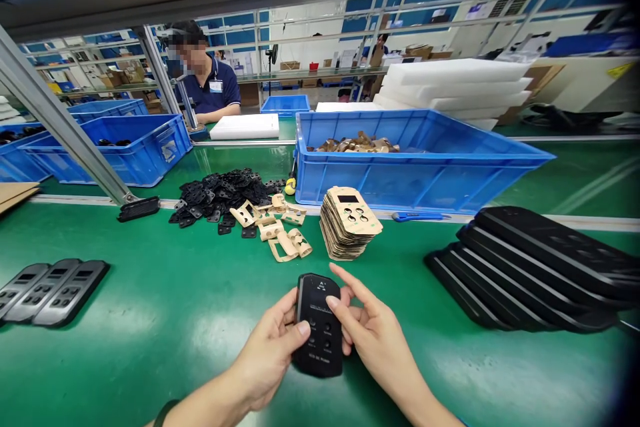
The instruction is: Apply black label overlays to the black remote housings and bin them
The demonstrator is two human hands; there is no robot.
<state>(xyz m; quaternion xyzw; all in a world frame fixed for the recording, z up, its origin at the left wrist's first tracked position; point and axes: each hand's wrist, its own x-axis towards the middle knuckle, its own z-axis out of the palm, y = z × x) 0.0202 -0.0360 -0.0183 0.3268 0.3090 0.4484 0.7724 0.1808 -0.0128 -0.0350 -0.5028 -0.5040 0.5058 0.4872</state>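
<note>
A black control-panel faceplate [320,343] with small round button spots and pale printing is held upright over the green bench. My left hand [267,350] grips its left side, thumb on the front and fingers at the edge and behind. On the right side my right hand [373,327] has its thumb on the upper face and other fingers at the edge, with the index finger stretched upward. Just beyond stands a stack of tan-backed adhesive panel sheets [353,220] with a window and round holes. Curled tan backing scraps [285,233] lie left of it.
Small black plates [220,193] form a heap behind the scraps. A large blue bin [400,177] holds brown pieces. Black panels [530,267] are stacked at right; several grey-black ones [65,293] lie left. A blue knife [420,217] rests by the bin. A co-worker [213,83] sits opposite.
</note>
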